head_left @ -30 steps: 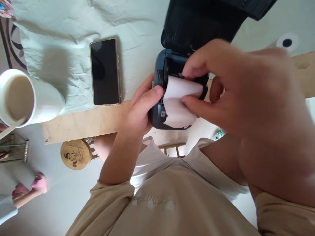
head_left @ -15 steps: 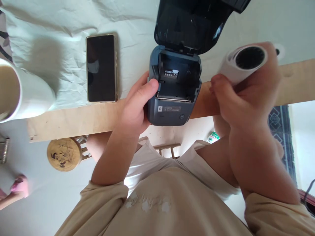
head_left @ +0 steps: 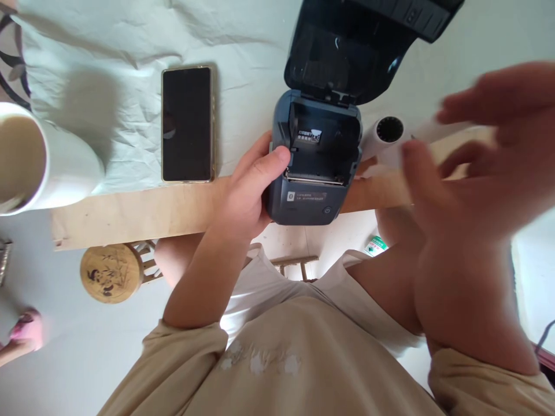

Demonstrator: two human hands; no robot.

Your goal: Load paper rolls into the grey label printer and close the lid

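In my left hand is a small dark blue-grey label printer, its black lid swung up and its roll bay bare. The left thumb rests on the bay's left rim, with the fingers behind the body. Just right of the printer a white paper roll with a dark core lies at the table edge. My right hand is to the right of this roll, blurred, its thumb and fingers apart with nothing gripped. Between them shows a pale, smeared shape that I cannot make out.
A phone lies on the pale cloth to the left. A white mug holding a light brown drink stands at the far left. Below the wooden table edge is a round stool. A person's foot in a pink shoe shows lower left.
My right hand has let go of the white paper roll, which now lies beside the printer, and has moved right with fingers spread. My left hand still holds the printer.
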